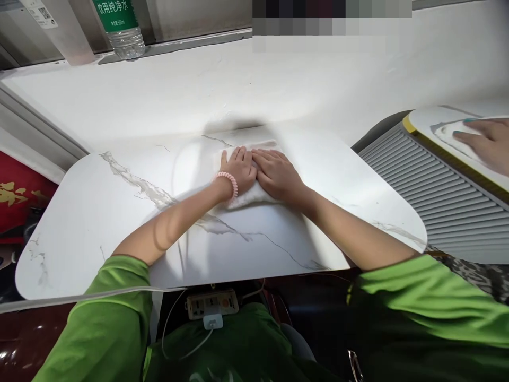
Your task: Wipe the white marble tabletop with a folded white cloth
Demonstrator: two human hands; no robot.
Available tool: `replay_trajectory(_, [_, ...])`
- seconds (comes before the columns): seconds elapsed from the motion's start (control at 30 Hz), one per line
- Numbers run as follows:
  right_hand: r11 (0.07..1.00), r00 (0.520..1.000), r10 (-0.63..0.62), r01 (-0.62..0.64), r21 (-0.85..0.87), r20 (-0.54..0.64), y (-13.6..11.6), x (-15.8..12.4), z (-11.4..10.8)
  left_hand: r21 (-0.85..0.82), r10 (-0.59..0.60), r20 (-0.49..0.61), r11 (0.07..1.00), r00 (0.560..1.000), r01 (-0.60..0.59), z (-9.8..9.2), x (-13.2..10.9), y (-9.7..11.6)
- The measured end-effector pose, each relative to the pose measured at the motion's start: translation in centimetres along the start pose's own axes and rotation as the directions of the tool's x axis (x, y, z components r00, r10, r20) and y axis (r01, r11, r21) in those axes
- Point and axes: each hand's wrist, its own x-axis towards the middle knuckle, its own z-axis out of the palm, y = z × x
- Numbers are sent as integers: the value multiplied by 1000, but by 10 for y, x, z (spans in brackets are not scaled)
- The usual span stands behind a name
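Note:
A white cloth (250, 199), folded and soft-looking, lies on a white marble-patterned tabletop (131, 223) near its back edge. My left hand (239, 168) rests flat on the cloth's left part, fingers stretched out, with a pink coil band (233, 182) around its wrist. Against it, my right hand (277, 175) presses flat on the cloth's right part, its fingers also extended. The two hands touch or nearly touch at the middle, and they cover much of the cloth.
A water bottle (126, 32) with a green label and a pale container (59, 32) stand on the ledge behind. To the right, another person's hand (487, 142) lies on a white cloth at a neighbouring tabletop. A power strip (228, 302) with a plugged-in charger (213, 319) hangs below the front edge.

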Motion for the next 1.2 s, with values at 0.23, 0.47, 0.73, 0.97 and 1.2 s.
replay_trajectory(0.23, [998,997,53,-51,35,-58,38,77,33,26,-31,-52,999,998,33,-6,69,-39])
replay_trajectory(0.47, [999,996,43,-43,4,-81,33,73,34,26,-42,-70,999,997,44,-3,65,-43])
replay_trajectory(0.73, [997,1000,-18,18,-71,-10,-23,11,12,53,-31,-42,998,999,33,-2,-15,-26])
replay_trajectory(0.97, [991,998,-55,56,-123,9,-104,-80,-10,65,51,13,997,999,-52,-2,-127,-6])
replay_trajectory(1.2, [987,993,-113,117,-111,43,-126,-93,-13,46,54,-48,998,997,-52,3,-159,-7])
